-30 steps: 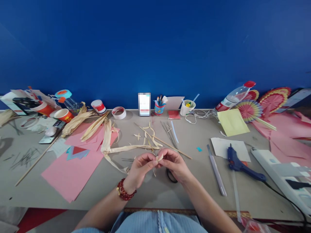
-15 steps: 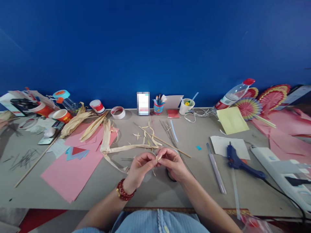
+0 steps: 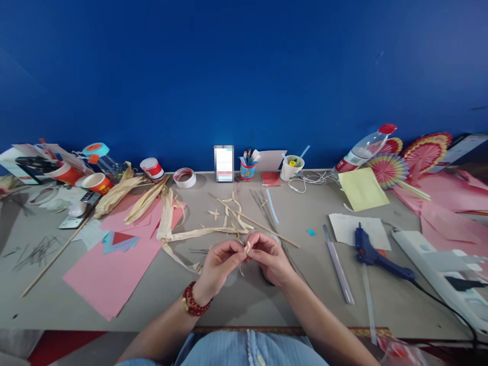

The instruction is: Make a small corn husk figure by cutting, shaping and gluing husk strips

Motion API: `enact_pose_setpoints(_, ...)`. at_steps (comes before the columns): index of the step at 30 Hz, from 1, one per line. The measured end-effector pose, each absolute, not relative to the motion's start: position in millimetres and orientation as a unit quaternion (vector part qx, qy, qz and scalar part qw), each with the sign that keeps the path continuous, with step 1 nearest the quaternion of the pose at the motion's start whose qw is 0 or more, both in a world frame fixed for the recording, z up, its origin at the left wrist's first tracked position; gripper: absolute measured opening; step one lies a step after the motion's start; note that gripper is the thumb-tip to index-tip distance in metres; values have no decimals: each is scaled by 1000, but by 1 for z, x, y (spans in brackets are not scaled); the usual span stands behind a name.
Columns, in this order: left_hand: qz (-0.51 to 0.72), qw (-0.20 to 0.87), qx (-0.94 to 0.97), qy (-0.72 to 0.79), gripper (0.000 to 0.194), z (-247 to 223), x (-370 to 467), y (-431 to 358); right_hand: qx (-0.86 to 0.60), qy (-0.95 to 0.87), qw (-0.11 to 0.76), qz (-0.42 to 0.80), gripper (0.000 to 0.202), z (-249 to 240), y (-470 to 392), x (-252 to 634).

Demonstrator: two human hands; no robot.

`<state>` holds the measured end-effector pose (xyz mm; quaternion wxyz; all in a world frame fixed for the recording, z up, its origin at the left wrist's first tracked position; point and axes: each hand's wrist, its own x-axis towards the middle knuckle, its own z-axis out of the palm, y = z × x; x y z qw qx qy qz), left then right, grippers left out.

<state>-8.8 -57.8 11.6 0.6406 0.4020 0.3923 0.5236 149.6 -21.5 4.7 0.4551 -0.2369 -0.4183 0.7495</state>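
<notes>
Little changed across the last second: both hands shifted a touch farther from the body and closer together over the counter, husk strip kept pinched throughout. Strip now shorter and more tucked in between the fingertips than a second ago, which reads as folding or twisting well in hand rather than just begun.

Left hand, red bead bracelet at the wrist, with fingers closed on the left side of the strip. Right hand with fingers closed on its right side. Strip held between the two sets of fingertips, raised just above the counter, a small pale tip poking up and a thin tail hanging below.

Relative to the strip: loose husk pieces just behind and to the left; pink paper farther left; thin wooden stick just behind; blue glue gun well to the right; dark ring partly hidden under the right hand.
</notes>
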Motion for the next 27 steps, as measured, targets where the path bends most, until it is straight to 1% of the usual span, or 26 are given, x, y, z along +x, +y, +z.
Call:
enact_pose_setpoints(5,522,636,404,400,18,9,-9,-59,-245,-410,446,757,15,5,-22,149)
enact_pose_setpoints(10,521,637,406,397,18,9,-9,-58,-233,-406,453,759,13,5,-22,148)
enact_pose_setpoints(16,519,626,417,406,18,10,-10,-58,-238,-395,451,764,17,2,-22,148)
enact_pose_setpoints(27,533,606,419,416,23,13,-7,-58,-255,-392,477,745,17,2,-26,144)
